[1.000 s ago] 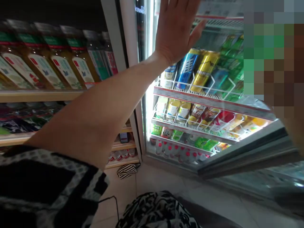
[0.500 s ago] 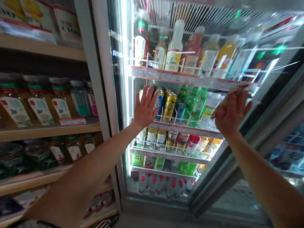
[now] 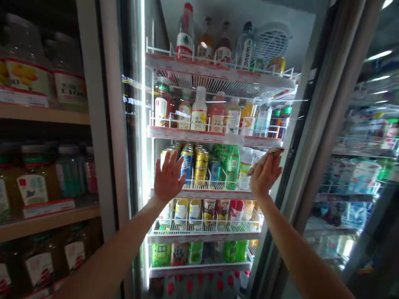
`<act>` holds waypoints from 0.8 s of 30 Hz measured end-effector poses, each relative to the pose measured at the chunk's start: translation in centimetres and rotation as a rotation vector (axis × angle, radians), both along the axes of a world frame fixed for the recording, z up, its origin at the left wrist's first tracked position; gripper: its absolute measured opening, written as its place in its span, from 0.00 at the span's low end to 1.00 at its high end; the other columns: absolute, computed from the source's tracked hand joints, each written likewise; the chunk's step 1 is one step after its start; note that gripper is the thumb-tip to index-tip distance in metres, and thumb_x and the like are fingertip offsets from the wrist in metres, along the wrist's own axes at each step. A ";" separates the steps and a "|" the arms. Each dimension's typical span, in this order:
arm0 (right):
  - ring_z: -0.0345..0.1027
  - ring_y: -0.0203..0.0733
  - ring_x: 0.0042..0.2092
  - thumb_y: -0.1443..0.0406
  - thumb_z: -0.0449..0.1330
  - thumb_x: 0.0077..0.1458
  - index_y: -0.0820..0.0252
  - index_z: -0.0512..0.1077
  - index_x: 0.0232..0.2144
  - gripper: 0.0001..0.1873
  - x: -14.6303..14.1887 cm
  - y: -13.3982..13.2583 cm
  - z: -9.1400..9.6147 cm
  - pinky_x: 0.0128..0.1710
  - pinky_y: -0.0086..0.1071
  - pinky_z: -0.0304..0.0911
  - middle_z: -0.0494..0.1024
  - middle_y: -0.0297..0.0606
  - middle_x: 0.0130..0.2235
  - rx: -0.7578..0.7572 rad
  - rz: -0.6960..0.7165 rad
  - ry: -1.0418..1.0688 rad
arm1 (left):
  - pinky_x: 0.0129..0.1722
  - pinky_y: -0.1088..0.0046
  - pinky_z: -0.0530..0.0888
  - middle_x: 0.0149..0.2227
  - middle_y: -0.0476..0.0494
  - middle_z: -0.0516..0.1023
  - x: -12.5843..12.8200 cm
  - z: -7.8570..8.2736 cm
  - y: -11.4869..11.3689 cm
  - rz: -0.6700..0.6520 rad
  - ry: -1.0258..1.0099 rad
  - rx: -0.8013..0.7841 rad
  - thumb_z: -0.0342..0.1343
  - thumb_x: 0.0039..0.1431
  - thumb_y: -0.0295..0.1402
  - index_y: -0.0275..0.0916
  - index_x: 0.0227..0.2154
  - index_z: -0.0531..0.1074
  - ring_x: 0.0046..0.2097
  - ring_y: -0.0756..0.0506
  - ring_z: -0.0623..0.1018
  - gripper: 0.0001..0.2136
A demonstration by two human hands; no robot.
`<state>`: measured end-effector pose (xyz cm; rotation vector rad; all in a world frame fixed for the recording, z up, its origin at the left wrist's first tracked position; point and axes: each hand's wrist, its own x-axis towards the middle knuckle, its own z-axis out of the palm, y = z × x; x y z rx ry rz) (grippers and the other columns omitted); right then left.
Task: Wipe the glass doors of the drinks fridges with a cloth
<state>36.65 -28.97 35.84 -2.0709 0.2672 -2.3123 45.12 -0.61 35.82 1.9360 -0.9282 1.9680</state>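
My left hand (image 3: 168, 177) is raised with its fingers spread, palm toward the glass front of a lit drinks fridge, over the left end of the can shelf. My right hand (image 3: 264, 177) is level with it at the right side, holding a crumpled, brownish cloth (image 3: 259, 161) up at the glass. The cloth sticks out past the fingertips and to the left of the hand. Behind the glass, near my left hand, stand a blue can (image 3: 186, 164) and a gold can (image 3: 201, 166). Green bottles (image 3: 232, 166) stand between the hands.
Wooden shelves (image 3: 46, 114) with juice bottles (image 3: 33, 178) run along the left. The fridge's grey metal frame (image 3: 324, 104) slopes down on the right, with another stocked fridge section (image 3: 352, 174) beyond it. Inside are several wire shelves with bottles and cans.
The view has tilted up and turned right, so the fridge's top shelf now shows. Both hands appear lower and further left in the picture; the right hand still holds the cloth.
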 end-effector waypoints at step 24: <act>0.40 0.54 0.66 0.66 0.45 0.59 0.58 0.44 0.64 0.32 -0.1 1.8 -4.9 0.58 0.58 0.46 0.47 0.51 0.65 -0.041 0.088 0.115 | 0.64 0.55 0.41 0.65 0.40 0.48 0.2 -0.9 0.0 -0.076 0.131 -0.010 0.46 0.61 0.37 0.42 0.64 0.45 0.66 0.42 0.45 0.29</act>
